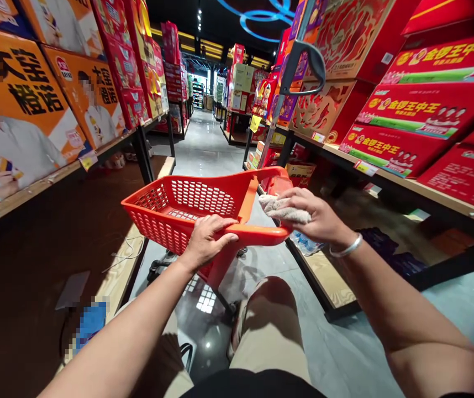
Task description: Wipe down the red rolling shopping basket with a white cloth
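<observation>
An orange-red plastic shopping cart (204,193) with a perforated basket stands in front of my legs, turned partly sideways. Over the near rim, beside the handle frame, my left hand (207,243) is wrapped with its fingers on top. My right hand (317,215), with a silver bracelet at the wrist, grips a whitish crumpled cloth (284,210) against the right end of the cart's handle. No goods show in the visible part of the basket.
Shelves with orange boxes (17,105) line the left, and shelves with red boxes (406,110) the right. A dark grey handle on a pole (303,66) rises at the right. The tiled aisle (204,132) runs ahead. A wooden lower shelf edge (328,276) is near the cart's right.
</observation>
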The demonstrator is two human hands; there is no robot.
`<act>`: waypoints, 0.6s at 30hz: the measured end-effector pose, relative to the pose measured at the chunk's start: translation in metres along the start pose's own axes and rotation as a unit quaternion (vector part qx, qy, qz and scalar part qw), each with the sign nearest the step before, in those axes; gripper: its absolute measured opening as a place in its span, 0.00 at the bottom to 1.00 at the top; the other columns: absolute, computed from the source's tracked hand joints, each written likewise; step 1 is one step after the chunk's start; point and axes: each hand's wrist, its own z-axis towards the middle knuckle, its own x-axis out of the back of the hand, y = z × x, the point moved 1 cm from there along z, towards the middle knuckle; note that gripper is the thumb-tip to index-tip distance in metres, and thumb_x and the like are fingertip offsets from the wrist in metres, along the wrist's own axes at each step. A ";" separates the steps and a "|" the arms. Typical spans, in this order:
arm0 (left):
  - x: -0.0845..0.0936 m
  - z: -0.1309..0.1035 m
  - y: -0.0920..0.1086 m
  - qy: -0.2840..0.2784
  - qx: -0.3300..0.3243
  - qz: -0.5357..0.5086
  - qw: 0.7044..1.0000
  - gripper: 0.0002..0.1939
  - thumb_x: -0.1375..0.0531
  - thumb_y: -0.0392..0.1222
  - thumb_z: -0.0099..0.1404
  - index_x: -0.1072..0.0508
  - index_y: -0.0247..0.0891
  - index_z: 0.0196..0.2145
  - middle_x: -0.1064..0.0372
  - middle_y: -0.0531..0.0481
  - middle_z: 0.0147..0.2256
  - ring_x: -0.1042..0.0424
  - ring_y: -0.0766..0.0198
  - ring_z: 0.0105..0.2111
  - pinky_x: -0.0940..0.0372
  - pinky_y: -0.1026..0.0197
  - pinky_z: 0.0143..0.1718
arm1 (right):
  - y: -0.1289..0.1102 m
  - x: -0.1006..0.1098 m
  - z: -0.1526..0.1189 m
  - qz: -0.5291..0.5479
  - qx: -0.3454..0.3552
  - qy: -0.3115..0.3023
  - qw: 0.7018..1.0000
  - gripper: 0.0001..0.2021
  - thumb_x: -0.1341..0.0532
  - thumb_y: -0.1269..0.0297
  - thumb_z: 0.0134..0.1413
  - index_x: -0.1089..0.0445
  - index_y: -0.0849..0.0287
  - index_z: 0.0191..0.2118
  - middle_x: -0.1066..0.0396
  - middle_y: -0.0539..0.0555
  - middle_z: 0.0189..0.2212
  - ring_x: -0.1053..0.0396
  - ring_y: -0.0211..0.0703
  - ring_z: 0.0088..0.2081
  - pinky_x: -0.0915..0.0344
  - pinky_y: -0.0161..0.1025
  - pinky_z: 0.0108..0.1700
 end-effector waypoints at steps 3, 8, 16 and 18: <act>0.001 0.004 -0.002 -0.006 0.000 -0.010 1.000 0.17 0.36 0.53 0.68 0.21 0.45 0.50 0.24 0.50 0.42 0.29 0.57 0.44 0.41 0.53 0.52 | -0.010 -0.011 -0.024 0.002 -0.023 0.107 0.994 0.09 0.32 0.60 0.57 0.21 0.50 0.44 0.27 0.56 0.49 0.29 0.49 0.52 0.32 0.50 0.58; 0.002 0.007 -0.004 -0.017 0.013 -0.002 1.000 0.18 0.36 0.52 0.67 0.21 0.48 0.53 0.24 0.50 0.42 0.29 0.57 0.44 0.40 0.52 0.54 | 0.006 -0.051 -0.057 0.012 -0.098 0.327 0.940 0.10 0.34 0.61 0.57 0.25 0.54 0.45 0.33 0.57 0.52 0.32 0.51 0.56 0.33 0.53 0.60; -0.002 0.010 0.000 -0.018 0.030 -0.005 0.999 0.19 0.38 0.53 0.68 0.20 0.48 0.53 0.25 0.50 0.40 0.30 0.57 0.44 0.40 0.52 0.55 | -0.065 -0.146 -0.078 -0.156 -0.028 0.372 0.915 0.16 0.34 0.72 0.56 0.27 0.46 0.49 0.41 0.55 0.56 0.39 0.53 0.58 0.34 0.57 0.60; 0.000 0.011 -0.001 -0.038 0.029 -0.012 0.999 0.19 0.43 0.53 0.71 0.22 0.48 0.55 0.26 0.50 0.40 0.30 0.57 0.44 0.40 0.51 0.55 | -0.068 -0.171 -0.072 -0.218 0.006 0.328 0.919 0.19 0.35 0.76 0.55 0.26 0.45 0.49 0.38 0.55 0.55 0.41 0.52 0.58 0.33 0.52 0.60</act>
